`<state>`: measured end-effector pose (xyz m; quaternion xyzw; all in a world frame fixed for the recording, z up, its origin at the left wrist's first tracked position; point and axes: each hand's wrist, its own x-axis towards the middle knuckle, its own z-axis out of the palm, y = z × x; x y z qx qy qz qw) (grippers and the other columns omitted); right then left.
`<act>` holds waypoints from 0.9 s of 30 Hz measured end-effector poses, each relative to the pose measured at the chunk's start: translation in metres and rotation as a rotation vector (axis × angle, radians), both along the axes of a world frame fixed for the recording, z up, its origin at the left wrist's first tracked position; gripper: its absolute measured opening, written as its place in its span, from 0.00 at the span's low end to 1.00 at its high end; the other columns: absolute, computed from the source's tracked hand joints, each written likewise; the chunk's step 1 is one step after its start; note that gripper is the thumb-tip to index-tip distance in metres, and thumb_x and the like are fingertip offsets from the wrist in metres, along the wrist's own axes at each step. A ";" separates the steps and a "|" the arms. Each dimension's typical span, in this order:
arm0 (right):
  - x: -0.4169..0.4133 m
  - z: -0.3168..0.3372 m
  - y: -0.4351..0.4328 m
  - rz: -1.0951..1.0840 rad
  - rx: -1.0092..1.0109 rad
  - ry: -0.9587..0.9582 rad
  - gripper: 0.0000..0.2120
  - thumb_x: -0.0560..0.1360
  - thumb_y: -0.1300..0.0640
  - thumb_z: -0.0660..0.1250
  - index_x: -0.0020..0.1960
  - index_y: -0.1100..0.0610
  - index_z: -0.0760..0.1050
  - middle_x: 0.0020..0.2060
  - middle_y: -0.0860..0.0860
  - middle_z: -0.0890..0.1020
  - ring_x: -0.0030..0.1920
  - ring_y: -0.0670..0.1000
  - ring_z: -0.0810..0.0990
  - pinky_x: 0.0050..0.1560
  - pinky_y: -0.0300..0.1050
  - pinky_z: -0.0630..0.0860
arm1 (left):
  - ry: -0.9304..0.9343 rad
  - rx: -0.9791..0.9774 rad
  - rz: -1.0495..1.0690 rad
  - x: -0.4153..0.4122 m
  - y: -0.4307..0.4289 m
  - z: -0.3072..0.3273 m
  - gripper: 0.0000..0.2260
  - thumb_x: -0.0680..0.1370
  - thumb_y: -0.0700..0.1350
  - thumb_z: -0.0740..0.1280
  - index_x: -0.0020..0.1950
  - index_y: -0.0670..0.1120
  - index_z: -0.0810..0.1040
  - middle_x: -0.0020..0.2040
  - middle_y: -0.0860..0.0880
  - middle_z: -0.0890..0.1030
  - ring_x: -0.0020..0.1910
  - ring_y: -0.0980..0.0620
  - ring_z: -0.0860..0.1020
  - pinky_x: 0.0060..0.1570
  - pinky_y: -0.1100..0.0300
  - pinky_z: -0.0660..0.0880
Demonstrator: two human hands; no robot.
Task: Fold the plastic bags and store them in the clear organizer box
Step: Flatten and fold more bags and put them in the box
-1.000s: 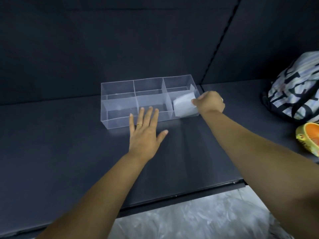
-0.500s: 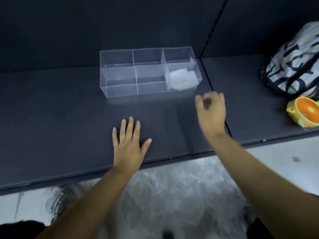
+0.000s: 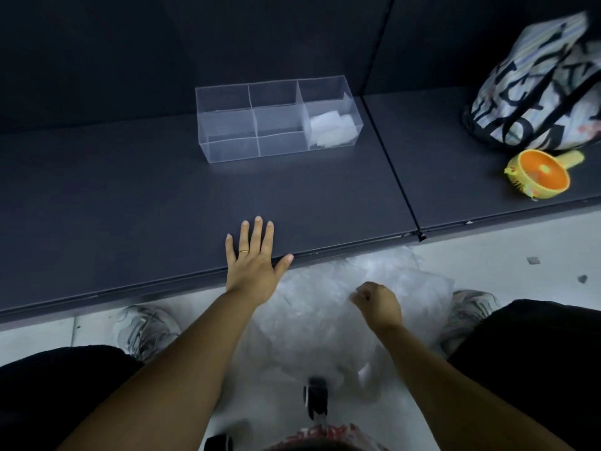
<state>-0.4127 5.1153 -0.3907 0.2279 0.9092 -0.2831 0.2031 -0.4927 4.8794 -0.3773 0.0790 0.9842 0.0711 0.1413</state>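
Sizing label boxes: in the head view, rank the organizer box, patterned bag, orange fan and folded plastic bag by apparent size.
Largest: organizer box and patterned bag, alike; the bag is cropped, so unranked.
Then: orange fan.
Smallest: folded plastic bag.

— Where does the clear organizer box [image 3: 227, 148] stand?
— Upright on the dark shelf [image 3: 130, 190], well back from its front edge; see-through walls and dividers; open on top.
— Anything inside?
— A folded plastic bag [image 3: 330, 131], whitish and flat, lies in the right-end section.
— And the others?
— The loose plastic bags [image 3: 312, 323] lie in a crumpled, translucent heap on the pale floor [image 3: 487, 255], just below the shelf's edge.
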 end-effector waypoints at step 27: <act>-0.005 0.145 0.052 -0.594 -0.367 0.403 0.26 0.73 0.43 0.70 0.27 0.53 0.60 0.21 0.46 0.60 0.25 0.48 0.59 0.26 0.39 0.61 | -0.599 1.040 0.598 0.048 -0.011 0.083 0.05 0.76 0.42 0.70 0.50 0.44 0.81 0.49 0.47 0.81 0.43 0.55 0.78 0.41 0.65 0.75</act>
